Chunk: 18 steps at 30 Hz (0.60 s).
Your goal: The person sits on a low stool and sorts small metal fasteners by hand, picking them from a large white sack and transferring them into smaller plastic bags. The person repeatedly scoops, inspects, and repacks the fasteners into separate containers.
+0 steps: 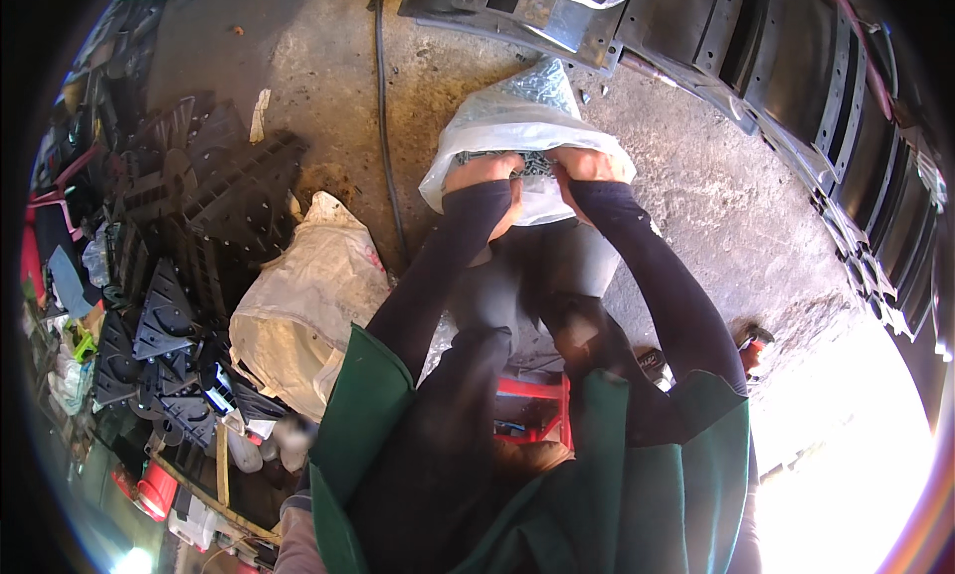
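A whitish, see-through plastic bag [522, 128] stands on the floor in front of my knees with its mouth toward me. Many small grey metal pieces [538, 163], perhaps screws or nails, show inside it. My left hand [487, 174] is closed at the left of the bag's mouth, gripping its edge. On the opposite side, my right hand [593, 168] grips the edge with curled fingers. Plastic and wrists partly cover the fingers of both hands.
An open beige sack [313, 295] sits on the left. Beyond it lie piled black brackets [164, 320]. A dark cable [385, 116] crosses the floor. Drilled metal panels [696, 27] line the far right. Red framing [532, 390] shows between my legs.
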Each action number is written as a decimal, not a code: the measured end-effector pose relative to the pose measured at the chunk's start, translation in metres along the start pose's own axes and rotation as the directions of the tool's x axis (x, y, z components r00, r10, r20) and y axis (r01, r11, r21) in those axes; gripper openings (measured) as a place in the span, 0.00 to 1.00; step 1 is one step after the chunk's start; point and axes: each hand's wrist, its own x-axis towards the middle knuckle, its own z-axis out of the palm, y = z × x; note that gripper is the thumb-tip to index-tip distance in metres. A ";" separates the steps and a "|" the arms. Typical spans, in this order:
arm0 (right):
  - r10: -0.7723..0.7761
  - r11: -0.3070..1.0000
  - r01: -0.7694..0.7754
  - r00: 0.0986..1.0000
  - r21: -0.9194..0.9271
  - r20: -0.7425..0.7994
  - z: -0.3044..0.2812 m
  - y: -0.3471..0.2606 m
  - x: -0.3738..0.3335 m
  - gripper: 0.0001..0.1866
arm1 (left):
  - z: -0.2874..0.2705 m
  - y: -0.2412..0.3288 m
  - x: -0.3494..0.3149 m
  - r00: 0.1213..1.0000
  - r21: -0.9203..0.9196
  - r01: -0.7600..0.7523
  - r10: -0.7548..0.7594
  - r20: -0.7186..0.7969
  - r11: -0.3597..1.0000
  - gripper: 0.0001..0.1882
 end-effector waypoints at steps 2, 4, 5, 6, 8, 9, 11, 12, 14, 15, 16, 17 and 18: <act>-0.140 0.987 0.132 0.986 -0.094 -0.085 0.007 0.000 0.002 0.13 | -0.001 0.001 -0.001 1.000 0.006 -0.009 0.009 -0.008 1.000 0.11; -0.200 0.975 0.190 0.976 -0.114 -0.081 0.010 0.003 0.005 0.13 | -0.006 0.001 0.000 1.000 -0.067 -0.018 0.016 -0.024 0.998 0.11; -0.283 0.958 0.268 0.942 -0.102 -0.181 0.011 0.004 0.005 0.10 | -0.009 0.000 0.000 0.999 -0.100 -0.012 0.009 -0.030 0.995 0.11; -0.310 0.950 0.295 0.929 -0.102 -0.201 0.012 0.006 0.005 0.09 | -0.012 -0.001 0.001 0.999 -0.224 0.024 -0.028 -0.017 0.974 0.12; -0.355 0.934 0.339 0.911 -0.111 -0.211 0.012 0.011 0.006 0.07 | -0.018 -0.007 0.004 0.993 -0.459 0.110 -0.118 0.013 0.881 0.14; -0.379 0.925 0.362 0.896 -0.113 -0.231 0.013 0.012 0.007 0.06 | -0.020 -0.011 0.009 0.981 -0.395 0.187 -0.146 0.130 0.900 0.16; -0.336 0.941 0.316 0.921 -0.123 -0.199 0.014 0.014 0.007 0.06 | -0.023 -0.019 0.017 0.980 -0.390 0.160 -0.098 0.175 0.907 0.17; -0.318 0.945 0.299 0.932 -0.129 -0.173 0.014 0.014 0.007 0.06 | -0.025 -0.022 0.021 0.983 -0.399 0.135 -0.072 0.170 0.907 0.17; -0.119 0.993 0.119 0.990 0.002 -0.070 0.012 0.013 0.005 0.07 | -0.027 -0.023 0.024 0.979 -0.496 0.051 0.054 0.196 0.867 0.17; -0.099 0.995 0.098 0.994 -0.020 -0.053 0.009 0.013 0.005 0.06 | -0.029 -0.022 0.025 0.974 -0.572 0.121 0.013 0.225 0.811 0.17; -0.198 0.980 0.192 0.968 -0.056 -0.151 0.006 0.012 0.004 0.06 | -0.033 -0.020 0.027 0.958 -0.639 0.216 -0.034 0.284 0.738 0.17; -0.240 0.970 0.224 0.950 -0.098 -0.202 0.002 0.010 0.003 0.07 | -0.040 -0.021 0.028 0.950 -0.582 0.130 0.068 0.306 0.803 0.18; -0.242 0.967 0.216 0.945 -0.137 -0.220 -0.002 0.007 0.002 0.07 | -0.047 -0.020 0.029 0.955 -0.647 0.045 0.157 0.251 0.762 0.19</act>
